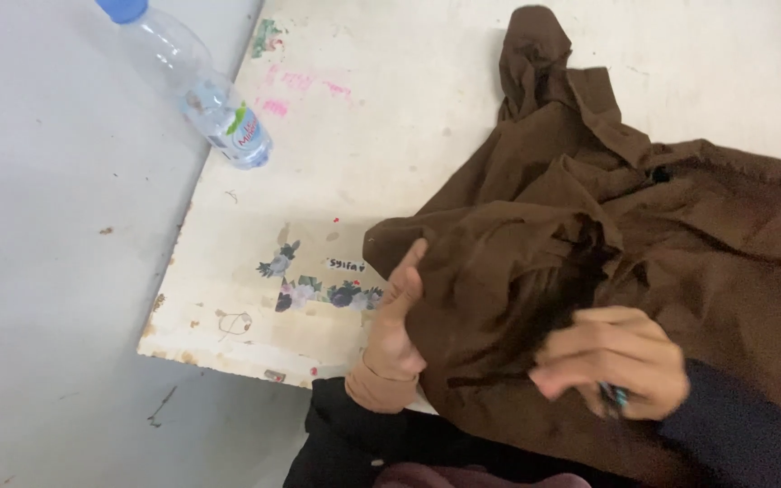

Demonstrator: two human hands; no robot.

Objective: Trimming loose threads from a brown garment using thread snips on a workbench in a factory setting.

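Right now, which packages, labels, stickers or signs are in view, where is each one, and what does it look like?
Water bottle: top left, at the table's left edge; clear plastic, blue cap.
Bottle label: wrapped round the bottle's lower part; pale blue and white with a green mark.
Flower stickers: on the white table, near its front edge, left of the left hand; dark and grey blooms.
Small white tag: just above the flower stickers.
No screens or signs.

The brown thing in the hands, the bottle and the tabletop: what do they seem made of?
Brown garment: soft woven cloth, matte; it creases and bunches. Bottle: clear plastic, glossy, blue cap. Tabletop: probably painted or laminated board; the cream surface is chipped and stained at the edge.
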